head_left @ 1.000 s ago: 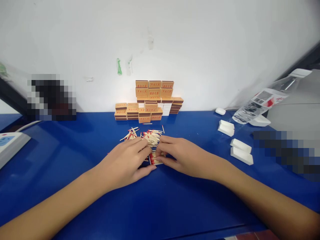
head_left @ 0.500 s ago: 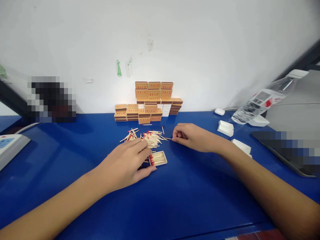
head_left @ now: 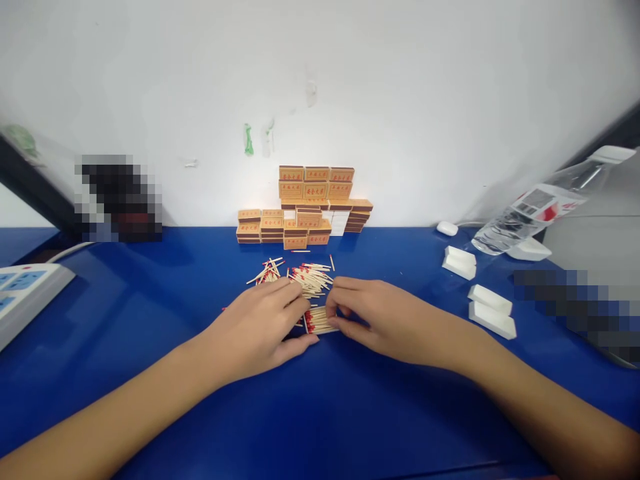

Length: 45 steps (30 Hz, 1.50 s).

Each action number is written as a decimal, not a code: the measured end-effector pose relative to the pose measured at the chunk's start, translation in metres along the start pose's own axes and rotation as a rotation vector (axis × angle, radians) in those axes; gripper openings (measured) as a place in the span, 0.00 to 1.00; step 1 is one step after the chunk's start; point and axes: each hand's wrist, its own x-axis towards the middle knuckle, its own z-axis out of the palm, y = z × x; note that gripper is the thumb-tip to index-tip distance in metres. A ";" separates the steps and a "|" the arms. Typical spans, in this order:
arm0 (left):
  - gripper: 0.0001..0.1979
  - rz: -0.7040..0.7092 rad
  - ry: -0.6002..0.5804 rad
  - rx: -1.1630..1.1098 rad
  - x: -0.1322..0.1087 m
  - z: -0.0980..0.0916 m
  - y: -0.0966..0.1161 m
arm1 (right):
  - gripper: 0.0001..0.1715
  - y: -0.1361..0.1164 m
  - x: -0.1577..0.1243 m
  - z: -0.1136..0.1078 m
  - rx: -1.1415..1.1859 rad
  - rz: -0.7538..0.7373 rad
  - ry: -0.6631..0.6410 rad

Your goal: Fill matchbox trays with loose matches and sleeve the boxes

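A small white matchbox tray (head_left: 320, 331) filled with red-tipped matches (head_left: 320, 320) lies on the blue table. My left hand (head_left: 265, 327) grips the tray's left end, thumb along the near side and fingers along the far side. Over the tray's right end is my right hand (head_left: 363, 317), its thumb and forefinger pinched together on a match at the tray; the match itself is mostly hidden. Just beyond both hands is a loose pile of matches (head_left: 310, 277), partly covered by my left fingers.
Stacked orange matchboxes (head_left: 315, 190) stand against the white wall. On the right are several white empty trays (head_left: 493, 320), a white earbud-like case (head_left: 447, 229), a leaning clear bottle (head_left: 530, 207) and a blurred dark object (head_left: 565, 307). A power strip (head_left: 35, 293) lies far left.
My right hand has moved left and nearer, bringing a match from beside the pile to the tray. My left hand stays at the tray. The whole view has shifted slightly.
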 end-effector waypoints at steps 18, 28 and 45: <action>0.14 0.034 0.017 0.002 0.000 0.000 0.001 | 0.06 0.013 0.008 0.010 0.171 0.000 0.052; 0.16 0.028 -0.003 -0.040 -0.002 0.003 0.002 | 0.11 0.062 0.038 0.003 0.012 0.531 0.443; 0.16 0.032 -0.001 0.007 -0.002 0.001 0.002 | 0.09 0.076 0.067 0.010 0.034 0.328 0.295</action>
